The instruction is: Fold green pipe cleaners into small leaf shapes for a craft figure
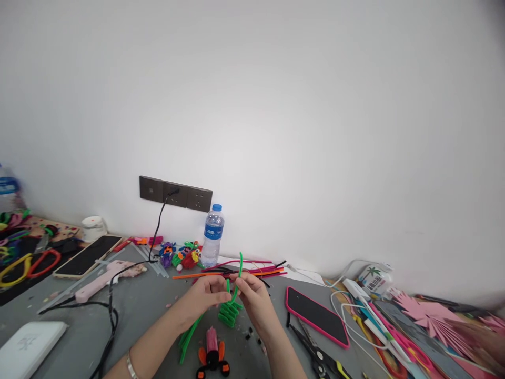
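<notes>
Both my hands meet over the grey mat, pinching a bright green pipe cleaner (241, 263) whose free end sticks up. My left hand (211, 295) closes thumb and fingers on it from the left; a short green end shows above the thumb. From the right, my right hand (254, 300) grips it between thumb and forefinger. Just below the fingers is a zigzag-folded green piece (228, 315); whether it joins the held strand I cannot tell. Loose green pipe cleaners (190, 339) lie beneath my left wrist. Nearer me is a pink, black and orange pipe-cleaner figure (212, 353).
A water bottle (213, 237) stands against the wall. Left lie a pink glue gun (106, 281) with its black cord and a white box (33, 347). Right are a pink-cased phone (317, 317), pliers (315, 352) and white cables. At the far right edge, another person's hand (479, 331) touches pink folded paper.
</notes>
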A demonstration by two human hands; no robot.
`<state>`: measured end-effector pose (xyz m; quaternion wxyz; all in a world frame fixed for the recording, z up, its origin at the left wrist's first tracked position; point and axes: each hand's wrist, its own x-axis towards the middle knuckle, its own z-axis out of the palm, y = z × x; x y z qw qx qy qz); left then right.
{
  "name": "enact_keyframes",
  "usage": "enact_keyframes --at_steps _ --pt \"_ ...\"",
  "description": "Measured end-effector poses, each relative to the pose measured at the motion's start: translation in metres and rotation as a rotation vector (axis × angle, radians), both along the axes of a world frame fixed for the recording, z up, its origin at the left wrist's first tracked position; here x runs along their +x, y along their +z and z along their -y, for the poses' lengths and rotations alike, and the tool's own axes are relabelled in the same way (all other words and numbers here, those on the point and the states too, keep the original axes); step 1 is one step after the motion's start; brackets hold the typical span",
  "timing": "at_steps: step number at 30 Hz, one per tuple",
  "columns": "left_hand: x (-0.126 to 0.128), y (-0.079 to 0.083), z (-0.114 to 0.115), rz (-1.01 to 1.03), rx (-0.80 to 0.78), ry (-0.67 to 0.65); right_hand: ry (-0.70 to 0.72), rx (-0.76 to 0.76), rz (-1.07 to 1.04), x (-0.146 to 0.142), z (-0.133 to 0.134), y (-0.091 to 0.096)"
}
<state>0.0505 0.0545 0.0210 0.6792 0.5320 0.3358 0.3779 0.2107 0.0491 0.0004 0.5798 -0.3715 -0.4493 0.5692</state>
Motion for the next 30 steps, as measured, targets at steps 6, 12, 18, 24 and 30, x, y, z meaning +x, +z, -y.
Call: enact_keyframes --at_steps 6,12,18,24,30 --pt "-0.002 -0.006 -0.002 -0.025 -0.031 -0.072 0.135 -0.094 0.051 0.006 0.005 0.004" --pt "-0.002 -0.001 0.002 -0.061 -0.010 -0.207 0.283 -0.115 0.057 0.006 0.008 0.004" --pt "-0.004 -0.001 0.000 -0.087 -0.005 -0.197 0.316 -0.094 0.032 0.007 0.008 0.005" --pt "-0.005 -0.014 -0.010 -0.015 0.116 0.069 0.128 -0.024 -0.025 0.006 0.001 0.001" --pt "-0.006 -0.015 -0.015 -0.079 0.261 0.275 0.116 -0.008 0.010 0.004 0.001 -0.001"
